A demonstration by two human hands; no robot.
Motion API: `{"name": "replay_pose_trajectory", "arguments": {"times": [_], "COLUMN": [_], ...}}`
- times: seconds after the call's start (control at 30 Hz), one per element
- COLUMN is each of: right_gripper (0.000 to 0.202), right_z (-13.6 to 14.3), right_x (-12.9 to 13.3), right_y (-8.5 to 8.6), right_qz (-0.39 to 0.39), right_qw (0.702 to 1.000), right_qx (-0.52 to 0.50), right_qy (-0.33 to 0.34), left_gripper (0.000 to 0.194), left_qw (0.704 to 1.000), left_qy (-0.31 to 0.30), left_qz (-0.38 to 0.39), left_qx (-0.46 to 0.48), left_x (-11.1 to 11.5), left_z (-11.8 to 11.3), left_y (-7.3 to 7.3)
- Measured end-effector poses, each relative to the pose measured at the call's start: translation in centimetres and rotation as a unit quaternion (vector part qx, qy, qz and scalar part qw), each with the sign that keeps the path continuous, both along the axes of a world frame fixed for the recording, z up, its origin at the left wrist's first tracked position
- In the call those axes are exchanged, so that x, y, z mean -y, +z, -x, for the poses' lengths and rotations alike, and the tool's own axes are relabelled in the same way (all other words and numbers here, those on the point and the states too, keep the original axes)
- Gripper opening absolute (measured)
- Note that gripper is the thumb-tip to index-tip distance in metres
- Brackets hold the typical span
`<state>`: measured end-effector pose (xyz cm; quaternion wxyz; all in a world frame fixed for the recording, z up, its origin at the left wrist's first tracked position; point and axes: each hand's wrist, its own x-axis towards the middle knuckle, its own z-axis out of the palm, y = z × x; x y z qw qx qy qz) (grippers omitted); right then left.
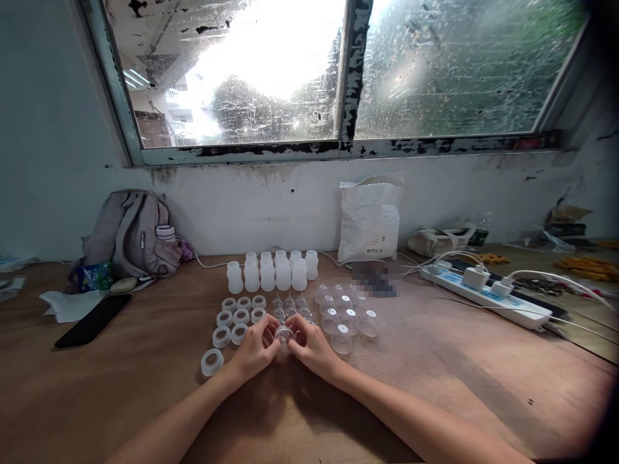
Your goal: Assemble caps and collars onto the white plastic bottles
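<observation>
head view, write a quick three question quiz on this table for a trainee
1. True or false: the left hand and the right hand are both holding the same clear piece.
2. What stands directly behind the group of translucent rings?
3. Fill in the blank: seen from the person's seat, the power strip lies to the ___ of the upright white bag.

Key:
1. True.
2. The frosted white bottles.
3. Right.
</observation>
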<state>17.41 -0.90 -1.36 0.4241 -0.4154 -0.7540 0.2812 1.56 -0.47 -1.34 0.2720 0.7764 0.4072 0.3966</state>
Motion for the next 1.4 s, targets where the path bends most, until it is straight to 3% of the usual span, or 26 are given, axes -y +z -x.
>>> {"name": "replay_pose_trajectory", "arguments": {"times": [0.2, 0.73, 1.07, 1.2, 1.3, 1.4], "right_gripper": [0.023, 0.009, 0.023, 0.022, 0.013, 0.02], "right_z": [0.2, 0.4, -0.3, -0.1, 0.1, 0.3], "right_x": [-0.2, 0.2, 1.4, 1.4, 1.3, 1.0], "right_y": [-0.6, -0.7, 0.3, 0.4, 0.4, 0.3], "right_qz": [-0.01, -0.062, -0.108, -0.075, 0.018, 0.117], "right_qw": [1.0, 0.998, 0.989, 0.992, 0.993, 0.973], "right_qx": [0.008, 0.024, 0.028, 0.008, -0.074, -0.189], "right_qy": [0.005, 0.009, 0.094, 0.098, 0.086, 0.067], "left_gripper": [0.017, 0.005, 0.008, 0.004, 0.002, 0.004], "left_qw": [0.999, 0.992, 0.981, 0.974, 0.975, 0.983], "left_qy": [0.008, 0.033, 0.103, 0.12, 0.126, 0.115], "left_qz": [-0.015, -0.057, -0.083, -0.107, -0.116, -0.113], "left_qx": [-0.027, -0.112, -0.143, -0.159, -0.141, -0.085], "left_x": [0.1, 0.6, 0.2, 0.3, 0.0, -0.3], "left_z": [0.0, -0.2, 0.2, 0.2, 0.4, 0.4], "left_y": [0.0, -0.2, -0.6, -0.5, -0.7, -0.9]}}
